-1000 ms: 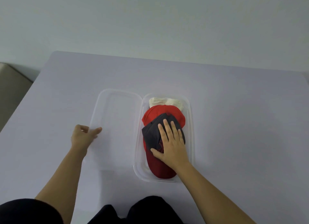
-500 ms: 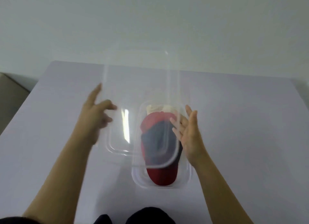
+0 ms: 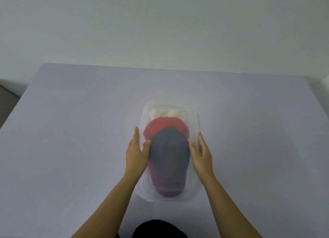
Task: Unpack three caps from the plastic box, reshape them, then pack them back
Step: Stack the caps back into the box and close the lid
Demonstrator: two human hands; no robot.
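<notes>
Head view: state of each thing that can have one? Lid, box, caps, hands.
lid: lying over the plastic box; snapped shut or not, cannot tell (blurred).
plastic box: on the table, covered, three caps inside.
cream cap: far end, partly under the red one.
red cap: in the middle.
dark grey cap: on top of the red.
left hand: fingers straight along the lid's left edge, thumb on top.
right hand: the same on the right edge.

A plain indoor room is shown by a pale wall (image 3: 160, 24) and a smooth lilac counter (image 3: 71, 131); whether home, office or lab cannot be told
</notes>
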